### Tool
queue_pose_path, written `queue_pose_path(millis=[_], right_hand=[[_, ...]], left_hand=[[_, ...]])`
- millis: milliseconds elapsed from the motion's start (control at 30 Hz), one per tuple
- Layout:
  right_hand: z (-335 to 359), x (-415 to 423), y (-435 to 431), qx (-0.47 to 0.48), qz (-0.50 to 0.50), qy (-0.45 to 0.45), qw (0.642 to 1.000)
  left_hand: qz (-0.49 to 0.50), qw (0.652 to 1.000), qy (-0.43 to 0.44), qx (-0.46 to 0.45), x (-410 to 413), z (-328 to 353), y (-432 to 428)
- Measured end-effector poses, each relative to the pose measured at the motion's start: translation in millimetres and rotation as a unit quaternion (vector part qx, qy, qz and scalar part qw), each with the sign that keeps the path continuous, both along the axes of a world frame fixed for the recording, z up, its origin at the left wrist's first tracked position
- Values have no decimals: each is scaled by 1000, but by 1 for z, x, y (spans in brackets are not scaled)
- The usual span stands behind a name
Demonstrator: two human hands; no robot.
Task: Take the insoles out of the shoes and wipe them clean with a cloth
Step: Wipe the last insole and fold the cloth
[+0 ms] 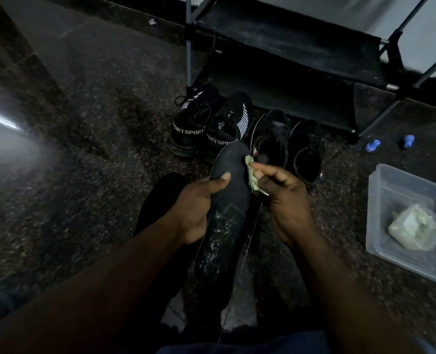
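Note:
My left hand [199, 208] grips a long black insole [227, 218] from its left edge, thumb across the top. The insole's lower half carries pale specks. My right hand [285, 200] pinches a small pale green cloth [252, 178] against the insole's right edge near the toe. On the floor ahead stand two black sport shoes with white stripes [211, 126] and two plain black shoes [291, 146]. Another black insole [160, 200] lies under my left hand.
A black shoe rack [301, 62] stands behind the shoes. To the right, a clear plastic tub [380, 226] holds a crumpled green cloth [416, 228]. Two small blue objects [372, 145] lie by the rack's foot. The floor is dark speckled stone.

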State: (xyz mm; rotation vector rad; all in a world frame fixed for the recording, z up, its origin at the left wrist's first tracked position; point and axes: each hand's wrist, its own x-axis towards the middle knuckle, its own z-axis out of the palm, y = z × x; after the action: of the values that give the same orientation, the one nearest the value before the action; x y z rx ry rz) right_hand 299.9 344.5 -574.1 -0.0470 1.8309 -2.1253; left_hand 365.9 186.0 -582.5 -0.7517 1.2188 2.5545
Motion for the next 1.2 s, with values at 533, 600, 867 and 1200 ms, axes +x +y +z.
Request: queue_pose_path(millis=[533, 600, 867, 1200], right_hand=[[-3, 3, -3, 243, -69, 275, 927], [-3, 7, -7, 272, -39, 302, 913], [-2, 9, -14, 280, -57, 328, 901], [-2, 1, -12, 343, 25, 326, 881]], left_hand=[[-41, 992, 24, -118, 1, -5, 5], [-52, 991, 25, -123, 2, -4, 6], [-78, 988, 22, -128, 1, -5, 4], [-101, 980, 63, -157, 2, -3, 9]])
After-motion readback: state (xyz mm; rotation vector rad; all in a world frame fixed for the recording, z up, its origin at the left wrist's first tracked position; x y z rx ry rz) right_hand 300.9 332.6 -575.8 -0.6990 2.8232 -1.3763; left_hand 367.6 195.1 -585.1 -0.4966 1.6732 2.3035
